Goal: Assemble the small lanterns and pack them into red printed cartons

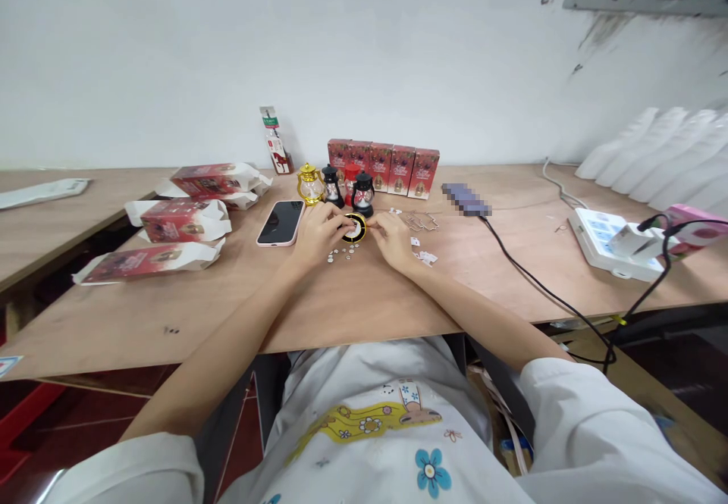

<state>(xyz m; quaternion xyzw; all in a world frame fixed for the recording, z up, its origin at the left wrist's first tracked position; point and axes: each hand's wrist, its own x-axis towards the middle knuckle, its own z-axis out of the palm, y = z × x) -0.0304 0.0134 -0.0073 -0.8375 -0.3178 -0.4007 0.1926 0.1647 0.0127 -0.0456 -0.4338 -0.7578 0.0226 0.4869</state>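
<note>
Wooden table [364, 299] under round piece [358, 230] | scuffed wall [398, 49] | floor [102, 421] seemingly red-tiled

My wooden tabletop [369, 299] and its load.
Lying before me: small discs [331, 259], lanterns [362, 196], red boxes [401, 169], phone [281, 222], power strip [591, 223].

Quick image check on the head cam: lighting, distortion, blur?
Head view: light is soft and mostly even, with a faint wall shadow beside the bottle. Head view: wide-angle stretch at the edges, the white sleeve spread large at lower left. Head view: the corded device is pixelated; fine detail on the round black-and-gold piece is too small to read.
</note>
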